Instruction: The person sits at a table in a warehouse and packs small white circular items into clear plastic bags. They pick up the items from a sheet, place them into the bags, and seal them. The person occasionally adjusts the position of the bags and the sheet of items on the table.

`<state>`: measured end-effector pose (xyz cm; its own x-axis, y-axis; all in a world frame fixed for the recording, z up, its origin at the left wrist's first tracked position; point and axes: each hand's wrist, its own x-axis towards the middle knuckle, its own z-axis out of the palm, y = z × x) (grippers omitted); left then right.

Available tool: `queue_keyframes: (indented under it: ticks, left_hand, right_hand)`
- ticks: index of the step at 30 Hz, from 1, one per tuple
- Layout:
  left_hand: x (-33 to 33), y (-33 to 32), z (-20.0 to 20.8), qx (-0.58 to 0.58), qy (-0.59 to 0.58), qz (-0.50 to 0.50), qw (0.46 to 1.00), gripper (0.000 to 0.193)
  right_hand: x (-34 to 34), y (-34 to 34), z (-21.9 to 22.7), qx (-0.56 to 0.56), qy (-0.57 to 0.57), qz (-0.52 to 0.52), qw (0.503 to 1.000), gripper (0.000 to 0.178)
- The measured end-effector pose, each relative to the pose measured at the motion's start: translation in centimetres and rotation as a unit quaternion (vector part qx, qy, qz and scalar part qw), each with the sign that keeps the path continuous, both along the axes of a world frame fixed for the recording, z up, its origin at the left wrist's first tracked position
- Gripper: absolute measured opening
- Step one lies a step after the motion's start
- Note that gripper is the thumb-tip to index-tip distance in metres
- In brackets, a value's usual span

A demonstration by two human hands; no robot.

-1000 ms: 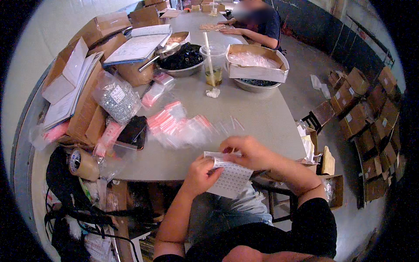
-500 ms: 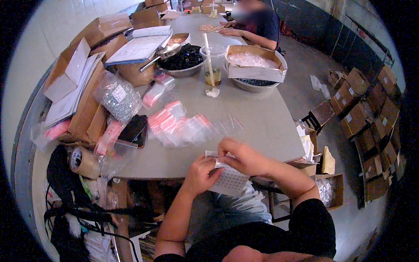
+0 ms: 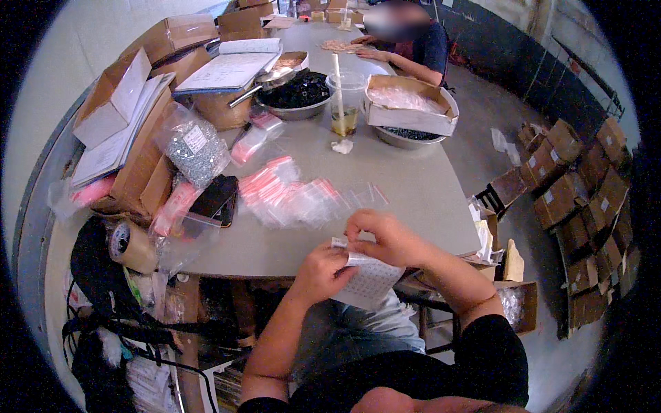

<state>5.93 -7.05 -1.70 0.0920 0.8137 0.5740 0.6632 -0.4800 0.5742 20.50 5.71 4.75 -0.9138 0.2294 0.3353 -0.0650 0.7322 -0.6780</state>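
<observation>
Over my lap, just off the table's near edge, my left hand grips a white sheet of small printed labels, fingers and thumb closed on its left side. The sheet's upper part is bent over. My right hand is at the sheet's top edge, its thumb and fingers curled into a pinch. Whatever lies between those fingertips is too small to make out. Beyond my hands, clear zip bags with red strips lie in a fanned pile on the table.
A bag of metal parts, a black phone and a tape roll lie left. Farther back stand a bowl of black parts, a plastic cup and a white box. Another person sits at the far right.
My right hand's fingertips have drawn up slightly from the sheet's top edge. The sheet shows more of its face and has tilted a little. My left hand keeps its grip.
</observation>
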Motion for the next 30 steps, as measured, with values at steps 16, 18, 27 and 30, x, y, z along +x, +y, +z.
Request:
queue_keyframes:
  ticks: [16,18,27,30]
  left_hand:
    - [0.2,0.1,-1.0,0.038,0.016,-0.007,0.999,0.019]
    - [0.1,0.2,-1.1,0.025,0.018,-0.013,0.999,0.019]
    - [0.0,-0.2,-0.6,0.013,0.02,-0.009,1.0,0.021]
    - [0.1,0.0,-0.5,0.019,0.016,-0.012,1.0,0.021]
  right_hand:
    - [-0.6,7.8,-2.6,-0.025,-0.107,-0.186,0.976,0.02]
    - [-0.9,8.9,-3.5,0.043,-0.137,-0.228,0.963,0.023]
    - [-0.5,10.6,-3.4,0.057,-0.187,-0.272,0.942,0.02]
    - [-0.2,11.9,-4.2,0.109,-0.165,-0.206,0.958,0.021]
